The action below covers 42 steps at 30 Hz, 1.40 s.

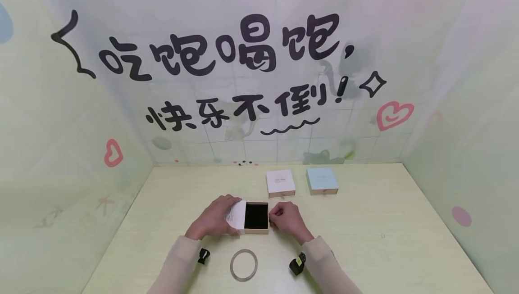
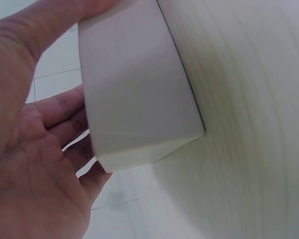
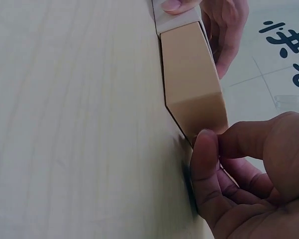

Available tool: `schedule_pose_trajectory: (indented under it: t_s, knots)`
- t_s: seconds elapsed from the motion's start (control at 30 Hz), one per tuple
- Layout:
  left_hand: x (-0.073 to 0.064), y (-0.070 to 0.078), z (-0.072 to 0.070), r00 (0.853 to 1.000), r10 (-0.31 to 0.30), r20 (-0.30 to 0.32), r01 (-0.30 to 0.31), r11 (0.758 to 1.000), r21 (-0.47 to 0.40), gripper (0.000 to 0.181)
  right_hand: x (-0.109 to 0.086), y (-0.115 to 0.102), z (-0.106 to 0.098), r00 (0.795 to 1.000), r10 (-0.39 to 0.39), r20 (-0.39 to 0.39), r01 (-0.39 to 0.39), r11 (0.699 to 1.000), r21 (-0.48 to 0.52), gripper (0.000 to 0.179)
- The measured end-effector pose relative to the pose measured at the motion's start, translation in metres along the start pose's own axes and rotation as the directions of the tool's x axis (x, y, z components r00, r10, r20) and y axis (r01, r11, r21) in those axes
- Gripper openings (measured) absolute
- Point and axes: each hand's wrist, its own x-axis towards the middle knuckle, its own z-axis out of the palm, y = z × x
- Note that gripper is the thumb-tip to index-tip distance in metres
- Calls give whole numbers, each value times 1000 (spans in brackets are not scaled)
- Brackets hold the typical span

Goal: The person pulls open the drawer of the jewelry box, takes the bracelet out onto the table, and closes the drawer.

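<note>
A small white drawer box lies on the table, its brown inner tray pulled out to the right and lined with a black pad. My left hand grips the white sleeve, thumb on the near side and fingers on the far side. At the tray's outer end my right hand pinches with thumb and index finger; the bit between the fingertips is hidden. A pale, translucent bangle lies flat in front of the box.
Behind the hands stand a closed white-pink drawer box and a closed light blue one. A printed curtain with black lettering rises behind the table and on both sides.
</note>
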Motion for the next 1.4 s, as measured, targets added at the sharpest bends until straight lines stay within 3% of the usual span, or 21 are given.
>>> schedule_pose_trajectory:
  t_s: [1.4]
  knots:
    - [-2,1,-1,1000,16,-13,-16,1000,2,94,6,-7,22,997,-72,-10,71,995,-68,12]
